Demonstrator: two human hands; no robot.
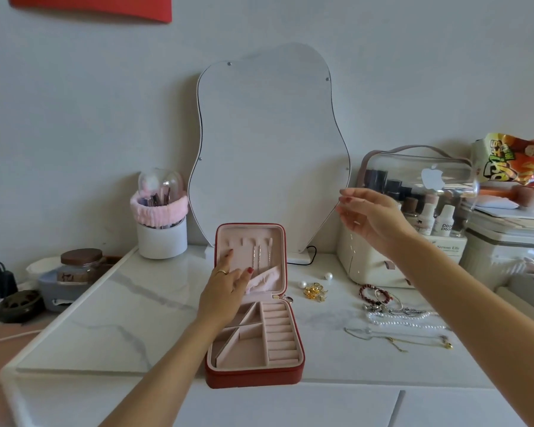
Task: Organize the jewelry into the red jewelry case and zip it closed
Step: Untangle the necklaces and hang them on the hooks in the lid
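Hanging a fine chain (353,241) from the pinching right hand (371,212), raised well right of the red jewelry case (255,372) open mid-desk. Steadying the upright lid (249,238) with left hand (225,286), fingers spread flat. Lid hooks leftward of the chain, left hand nearer. Thin, slack, dangling vertically.

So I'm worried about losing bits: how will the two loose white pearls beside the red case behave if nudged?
The two round white pearls will probably roll freely, as they are smooth spheres on a glossy marble-look tabletop. They look small and likely slippery to pinch. One lies against the gold jewelry cluster, which might stop it; the other sits in the open.
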